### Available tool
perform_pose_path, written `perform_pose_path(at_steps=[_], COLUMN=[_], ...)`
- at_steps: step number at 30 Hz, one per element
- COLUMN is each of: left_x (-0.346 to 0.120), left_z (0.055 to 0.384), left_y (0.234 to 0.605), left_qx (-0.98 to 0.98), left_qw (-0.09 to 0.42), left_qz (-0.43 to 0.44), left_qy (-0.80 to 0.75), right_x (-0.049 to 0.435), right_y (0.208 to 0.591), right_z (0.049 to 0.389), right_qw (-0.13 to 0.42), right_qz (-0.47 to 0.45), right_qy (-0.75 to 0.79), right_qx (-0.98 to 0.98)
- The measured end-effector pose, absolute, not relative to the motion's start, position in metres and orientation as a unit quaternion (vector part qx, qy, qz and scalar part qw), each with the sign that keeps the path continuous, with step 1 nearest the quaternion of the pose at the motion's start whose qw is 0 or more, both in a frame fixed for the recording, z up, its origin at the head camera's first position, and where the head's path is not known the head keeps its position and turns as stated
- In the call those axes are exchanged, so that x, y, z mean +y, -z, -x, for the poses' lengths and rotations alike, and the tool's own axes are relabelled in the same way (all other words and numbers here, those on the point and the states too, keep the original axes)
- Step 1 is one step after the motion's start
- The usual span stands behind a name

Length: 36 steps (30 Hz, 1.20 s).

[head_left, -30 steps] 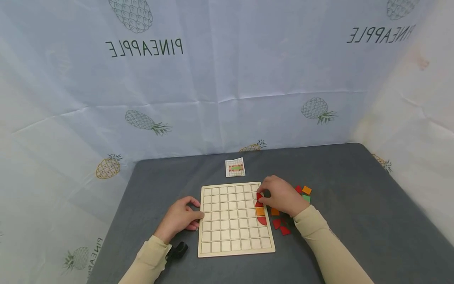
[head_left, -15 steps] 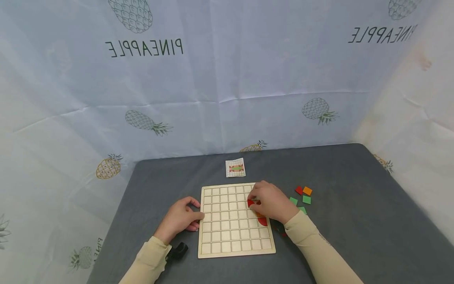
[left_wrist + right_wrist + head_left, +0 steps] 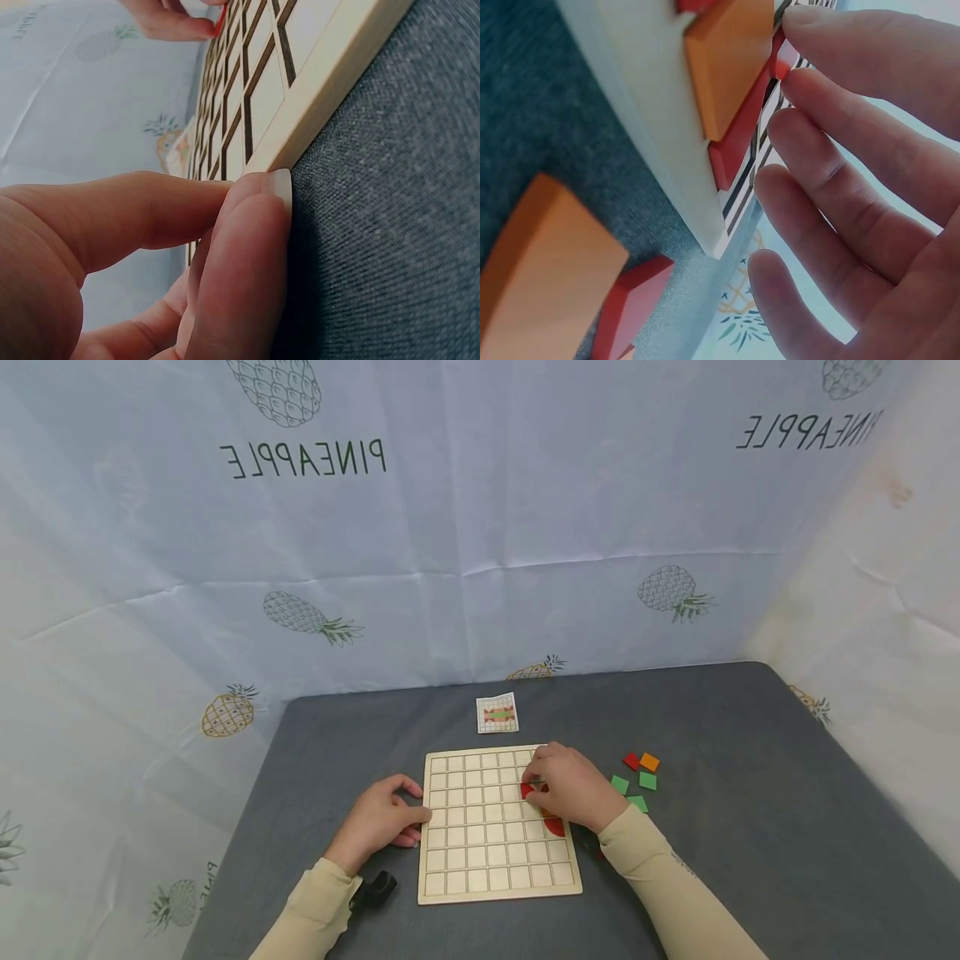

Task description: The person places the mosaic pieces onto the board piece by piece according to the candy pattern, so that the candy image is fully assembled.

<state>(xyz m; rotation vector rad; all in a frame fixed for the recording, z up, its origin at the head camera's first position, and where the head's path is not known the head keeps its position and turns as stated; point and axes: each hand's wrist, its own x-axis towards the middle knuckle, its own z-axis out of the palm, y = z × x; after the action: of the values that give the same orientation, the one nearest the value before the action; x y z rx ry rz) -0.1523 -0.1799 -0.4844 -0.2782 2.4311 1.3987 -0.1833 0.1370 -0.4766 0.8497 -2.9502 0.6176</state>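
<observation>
The right hand (image 3: 567,781) pinches a small red piece (image 3: 781,60) between thumb and pointer finger. They are only as far apart as the piece needs, and the other 3 fingers are spread loosely. The piece is at the wooden grid board (image 3: 498,897), toward its right side; I can't tell if it is all the way down in a square. The left hand (image 3: 381,818) holds the board's left edge with thumb and bent fingers.

To set the piece well, I would line its sides up with the square, lower it flat, then push gently with 1 fingertip. The left hand should hold firm so the board can't slide.

An orange square tile (image 3: 735,60) and a red curved piece (image 3: 554,827) sit close by on the board and could get bumped. The right hand also hides some squares from above. To the right lie 3 green squares (image 3: 648,781) and more loose pieces, some partly under the right arm. A pattern card (image 3: 497,713) lies behind the board, out of the way.
</observation>
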Motion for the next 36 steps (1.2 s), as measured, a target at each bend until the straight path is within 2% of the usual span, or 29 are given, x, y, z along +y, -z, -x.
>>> perform_pose_path(at_steps=[14, 28, 36], left_x=[-0.178, -0.179, -0.181], left_z=[0.154, 0.153, 0.152], left_y=[0.483, 0.485, 0.486], left_qx=[0.853, 0.855, 0.850], left_qw=[0.161, 0.160, 0.163], left_qz=[0.097, 0.102, 0.100], left_qy=[-0.487, -0.482, -0.491], right_x=[0.149, 0.266, 0.299], right_y=[0.473, 0.463, 0.473], right_z=[0.184, 0.171, 0.162], right_qw=[0.007, -0.008, 0.002], right_qz=[-0.260, -0.160, -0.141], right_qy=[-0.196, -0.201, -0.194], right_qx=[-0.945, -0.966, -0.971])
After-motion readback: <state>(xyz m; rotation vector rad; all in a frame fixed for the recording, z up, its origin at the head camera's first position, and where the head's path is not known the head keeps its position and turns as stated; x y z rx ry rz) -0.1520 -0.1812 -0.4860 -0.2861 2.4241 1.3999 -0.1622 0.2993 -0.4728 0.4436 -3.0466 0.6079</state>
